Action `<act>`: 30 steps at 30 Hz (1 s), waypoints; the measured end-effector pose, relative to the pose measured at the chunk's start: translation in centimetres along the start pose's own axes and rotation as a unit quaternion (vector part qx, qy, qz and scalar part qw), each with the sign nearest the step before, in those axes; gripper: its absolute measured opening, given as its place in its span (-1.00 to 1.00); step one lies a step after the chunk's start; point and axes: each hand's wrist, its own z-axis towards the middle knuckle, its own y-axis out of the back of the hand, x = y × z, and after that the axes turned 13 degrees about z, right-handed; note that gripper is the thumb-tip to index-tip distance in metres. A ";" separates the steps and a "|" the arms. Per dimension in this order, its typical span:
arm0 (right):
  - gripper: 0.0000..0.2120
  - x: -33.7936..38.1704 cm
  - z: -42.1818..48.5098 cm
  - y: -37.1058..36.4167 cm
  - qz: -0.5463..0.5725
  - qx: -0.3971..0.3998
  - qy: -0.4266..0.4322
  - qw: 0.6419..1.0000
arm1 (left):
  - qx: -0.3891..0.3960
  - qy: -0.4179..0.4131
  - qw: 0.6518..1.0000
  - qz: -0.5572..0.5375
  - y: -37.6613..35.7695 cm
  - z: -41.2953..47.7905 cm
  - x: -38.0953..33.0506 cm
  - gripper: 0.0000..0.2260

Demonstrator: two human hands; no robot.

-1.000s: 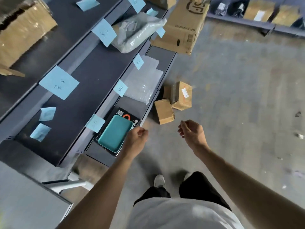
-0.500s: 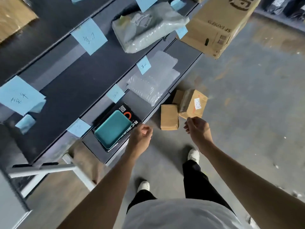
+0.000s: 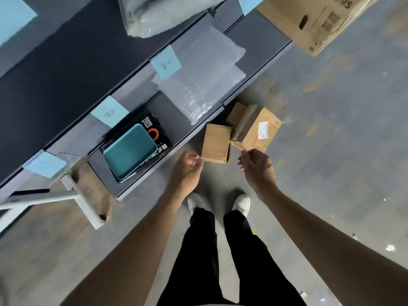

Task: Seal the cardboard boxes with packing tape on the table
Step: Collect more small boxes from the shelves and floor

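A grey concrete floor [image 3: 335, 155] fills the right half of the view, and a dark shelving rack [image 3: 256, 38] runs diagonally from seven o'clock to one o'clock. Blue paper notes [image 3: 166, 61] are stuck along the shelf edges, probably to mark what belongs in each bay. The lowest shelf holds a teal tray [image 3: 130, 151] in a black carton and, at its one o'clock, a stack of clear air-cushion film [image 3: 198, 78].

The task's small cardboard boxes lie on the floor just off the rack's edge, near the middle of the view, not on any tabletop. A plain box [image 3: 215, 143] touches a labelled box [image 3: 257, 131] at its two o'clock, and the labelled box has a loose flap. No packing tape is in view.

The person stands bent over the boxes with both arms stretched down. The left hand [image 3: 187, 171] hangs at seven o'clock of the plain box, its grip released, with loosely curled fingers holding nothing. The right hand [image 3: 257, 166] is curled just below the loose flap, and whether it pinches the flap cannot be told. The boxes likely have to be lifted off the floor before any sealing.
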 end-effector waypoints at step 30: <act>-0.44 -35.9 34.8 -17.4 -0.057 0.027 -0.134 0.989 | 0.088 0.094 0.984 0.122 -29.5 38.5 18.7 -0.11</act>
